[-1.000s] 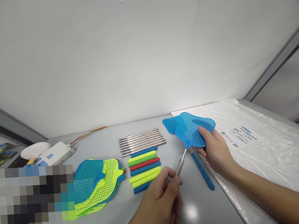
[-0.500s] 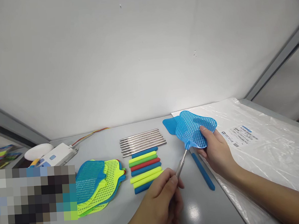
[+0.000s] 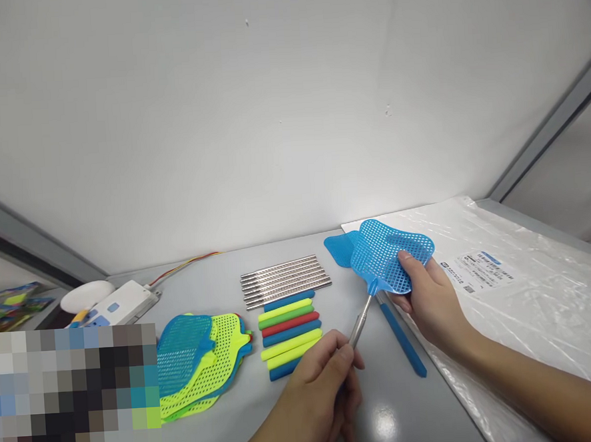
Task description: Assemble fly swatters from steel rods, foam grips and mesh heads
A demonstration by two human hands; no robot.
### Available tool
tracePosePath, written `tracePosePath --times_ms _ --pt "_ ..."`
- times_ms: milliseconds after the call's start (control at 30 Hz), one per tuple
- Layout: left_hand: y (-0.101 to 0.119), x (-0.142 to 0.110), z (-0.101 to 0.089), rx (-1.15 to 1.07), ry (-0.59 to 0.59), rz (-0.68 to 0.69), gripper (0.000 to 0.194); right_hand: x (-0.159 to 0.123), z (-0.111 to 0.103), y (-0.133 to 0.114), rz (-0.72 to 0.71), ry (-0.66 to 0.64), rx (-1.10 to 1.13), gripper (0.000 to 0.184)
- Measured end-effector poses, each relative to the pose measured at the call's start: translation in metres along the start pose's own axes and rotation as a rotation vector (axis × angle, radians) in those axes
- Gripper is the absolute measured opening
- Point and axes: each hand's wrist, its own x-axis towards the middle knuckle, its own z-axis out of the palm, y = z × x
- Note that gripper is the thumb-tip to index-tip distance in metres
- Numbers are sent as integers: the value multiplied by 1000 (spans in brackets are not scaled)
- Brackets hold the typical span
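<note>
Left hand (image 3: 330, 382) partly hides metal rod (image 3: 361, 321); writing on label (image 3: 483, 269) too small

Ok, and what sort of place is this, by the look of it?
Probably a small assembly workbench: matching metal rods, coloured handles and a stack of mesh swatter heads lie sorted in batches on a grey tabletop.

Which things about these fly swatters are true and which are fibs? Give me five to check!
1. The right hand holds a blue swatter head. True.
2. The left hand is empty. False: it grips a metal shaft.
3. The silvery rods lie side by side. True.
4. The pile of swatter heads sits right of the coloured handles. False: it lies to their left.
5. The red handle lies between green and blue ones. True.
</note>
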Motion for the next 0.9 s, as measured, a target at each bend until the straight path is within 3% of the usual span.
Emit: tracePosePath --times_ms 433,533,667,767,900 --pt "5 3 -6 8 -151 38 28 3 -1 -1 -25 58 99 31" --pt "17 4 -9 40 -197 16 26 5 -4 -2 -26 37 119 30" --pt "50 11 -13 137 -270 -93 21 9 -6 -4 -9 55 175 31" --pt "72 25 -11 197 -310 -92 19 14 -7 -7 0 60 221 34" --pt "73 40 2 188 -299 -56 21 18 -8 -9 -34 66 236 34"
